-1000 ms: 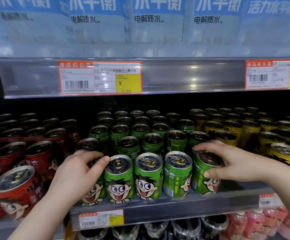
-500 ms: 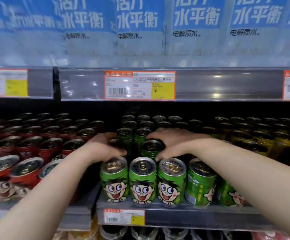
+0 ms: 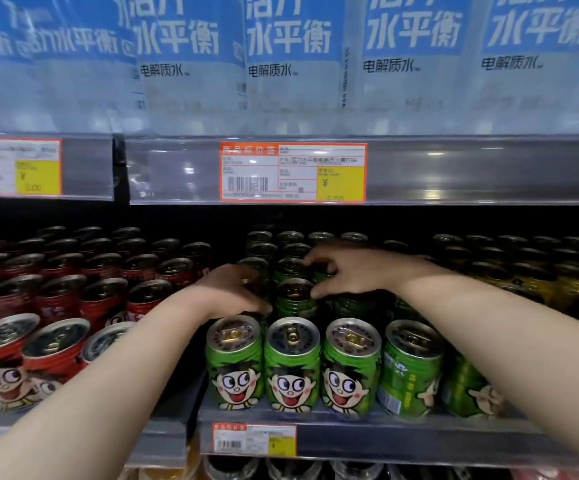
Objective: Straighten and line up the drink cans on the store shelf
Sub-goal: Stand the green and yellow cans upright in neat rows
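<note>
Green drink cans with a cartoon face fill the middle shelf in rows. Three front cans (image 3: pixel 293 365) face forward; a fourth front can (image 3: pixel 411 372) is turned so its side label shows. Both of my arms reach over the front row. My left hand (image 3: pixel 232 292) curls over a second-row green can in the left column, which it mostly hides. My right hand (image 3: pixel 346 275) curls its fingers and thumb round a green can farther back in the third column. Between the hands stands a second-row can (image 3: pixel 295 296), and my right thumb touches its side.
Red cans (image 3: pixel 56 348) crowd the shelf to the left and yellow cans (image 3: pixel 558 285) stand to the right. The shelf lip (image 3: pixel 402 438) carries a price tag (image 3: pixel 253 439). Close overhead runs the upper shelf rail (image 3: pixel 454 171), with blue-labelled bottles (image 3: pixel 288 57) above it.
Both hands left the front-row end cans and moved inward and deeper, onto cans in the rows behind. The view shifted so the green cans sit more to the right.
</note>
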`<move>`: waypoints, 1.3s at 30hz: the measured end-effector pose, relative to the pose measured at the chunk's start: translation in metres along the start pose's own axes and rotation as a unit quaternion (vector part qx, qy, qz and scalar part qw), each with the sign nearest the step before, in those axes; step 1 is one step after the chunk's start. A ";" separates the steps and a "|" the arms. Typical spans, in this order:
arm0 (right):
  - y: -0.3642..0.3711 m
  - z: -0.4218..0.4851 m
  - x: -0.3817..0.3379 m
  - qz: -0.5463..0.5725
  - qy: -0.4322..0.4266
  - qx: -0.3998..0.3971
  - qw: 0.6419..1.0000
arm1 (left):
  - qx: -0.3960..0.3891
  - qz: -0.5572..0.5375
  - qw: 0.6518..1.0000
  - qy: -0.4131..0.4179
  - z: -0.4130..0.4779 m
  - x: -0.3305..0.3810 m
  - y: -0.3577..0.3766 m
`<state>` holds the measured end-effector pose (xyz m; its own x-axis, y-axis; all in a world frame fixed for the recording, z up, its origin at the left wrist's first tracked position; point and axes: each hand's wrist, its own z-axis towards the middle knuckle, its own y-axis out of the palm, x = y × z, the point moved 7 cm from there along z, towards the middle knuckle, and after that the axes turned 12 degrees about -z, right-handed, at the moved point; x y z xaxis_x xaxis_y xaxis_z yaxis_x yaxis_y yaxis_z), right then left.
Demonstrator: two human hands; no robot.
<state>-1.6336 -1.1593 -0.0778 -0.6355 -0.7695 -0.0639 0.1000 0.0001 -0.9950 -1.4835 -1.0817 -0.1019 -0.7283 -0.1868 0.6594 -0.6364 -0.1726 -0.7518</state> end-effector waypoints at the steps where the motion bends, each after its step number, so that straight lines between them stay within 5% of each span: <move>1: -0.010 -0.005 0.012 0.002 0.015 -0.004 1.000 | 0.000 0.022 1.000 0.000 0.002 0.002 0.002; 6: 0.003 -0.025 0.046 -0.096 0.063 -0.160 0.980 | -0.018 0.104 0.994 0.021 0.008 0.019 0.019; 15: 0.017 -0.022 0.035 -0.064 0.054 -0.041 0.996 | -0.032 0.147 0.988 0.026 0.008 0.018 0.028; 21: -0.013 -0.043 0.067 0.011 0.088 -0.019 0.996 | -0.020 0.179 0.984 0.010 0.004 0.029 0.024; 26: 0.004 -0.063 0.104 -0.098 0.167 -0.143 0.971 | -0.037 0.184 0.980 0.068 0.008 0.061 0.047; 35: 0.005 -0.063 0.081 -0.043 0.122 -0.065 0.989 | -0.083 0.134 0.984 0.081 0.017 0.057 0.070; 39: -0.028 -0.085 0.109 0.046 0.175 -0.018 0.983 | -0.083 0.137 0.984 0.080 0.016 0.056 0.072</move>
<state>-1.7705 -1.1892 -0.0632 -0.8506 -0.4978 -0.1694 0.1456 0.0867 -0.9855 -1.5659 -1.1204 -0.1184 -0.9006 -0.0469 0.4320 -0.4334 0.0249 -0.9009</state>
